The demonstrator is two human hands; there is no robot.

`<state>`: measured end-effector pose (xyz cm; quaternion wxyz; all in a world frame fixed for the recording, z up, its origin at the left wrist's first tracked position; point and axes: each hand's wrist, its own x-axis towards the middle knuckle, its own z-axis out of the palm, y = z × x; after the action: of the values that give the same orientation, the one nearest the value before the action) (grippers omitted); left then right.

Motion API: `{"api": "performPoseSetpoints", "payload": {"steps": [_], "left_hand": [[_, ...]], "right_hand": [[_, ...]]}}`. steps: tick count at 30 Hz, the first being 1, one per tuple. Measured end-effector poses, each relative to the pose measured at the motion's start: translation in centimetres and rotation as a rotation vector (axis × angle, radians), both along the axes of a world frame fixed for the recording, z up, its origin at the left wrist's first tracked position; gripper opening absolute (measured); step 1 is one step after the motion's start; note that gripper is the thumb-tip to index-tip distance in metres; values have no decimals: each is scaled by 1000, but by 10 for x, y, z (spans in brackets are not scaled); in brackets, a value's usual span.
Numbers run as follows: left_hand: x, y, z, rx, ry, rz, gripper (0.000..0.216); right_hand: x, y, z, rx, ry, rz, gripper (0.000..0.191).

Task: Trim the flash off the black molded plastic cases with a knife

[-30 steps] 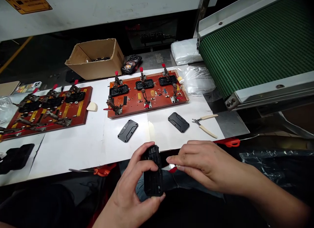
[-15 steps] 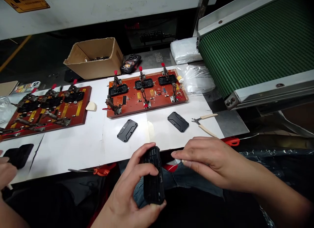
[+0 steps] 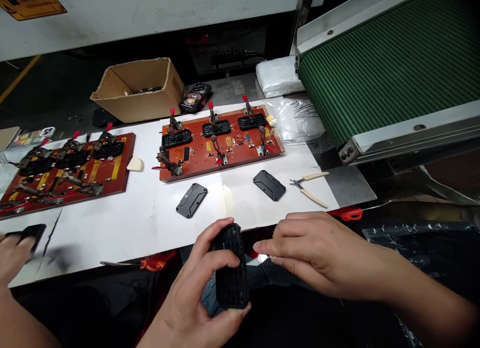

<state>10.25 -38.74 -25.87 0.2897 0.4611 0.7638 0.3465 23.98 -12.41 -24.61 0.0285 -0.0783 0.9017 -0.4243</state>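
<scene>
My left hand grips a black ribbed plastic housing upright over my lap, below the table's front edge. My right hand is beside it with its fingers pinched on a small shiny tool whose tip points at the housing's right side. Two flat black covers lie on the white table just beyond my hands. A red clamping jig with toggle clamps and black parts sits further back.
Another person's hand reaches a black part at the table's left edge. A second red jig, a cardboard box, pliers, plastic bags and a green conveyor belt surround the work area.
The other person's hand came in from the left and now touches the black part there. My right hand shifted slightly back toward the housing; my left hand stays gripping it.
</scene>
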Motion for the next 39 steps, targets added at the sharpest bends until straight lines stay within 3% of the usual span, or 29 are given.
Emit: {"api": "performPoseSetpoints", "payload": {"steps": [12, 20, 24, 28, 31, 34, 39], "left_hand": [[-1, 0, 2, 15, 68, -57, 42], [0, -6, -6, 30, -17, -58, 48], [-4, -13, -10, 0, -164, -70, 53], [-8, -11, -9, 26, -481, -78, 53], [-7, -4, -9, 14, -655, -194, 50], [-1, -2, -16, -19, -684, -232, 50], [1, -8, -27, 48, -490, -17, 52]], "right_hand": [[-1, 2, -2, -1, 5, -21, 30], [-2, 5, -3, 17, 19, -30, 31], [-1, 9, -4, 34, 26, -27, 30], [-4, 12, -7, 83, 75, 13, 31], [-9, 13, -12, 125, 150, -40, 32], [-11, 12, -16, 33, 197, -148, 32], [-3, 2, -14, -198, 65, -175, 36]]}}
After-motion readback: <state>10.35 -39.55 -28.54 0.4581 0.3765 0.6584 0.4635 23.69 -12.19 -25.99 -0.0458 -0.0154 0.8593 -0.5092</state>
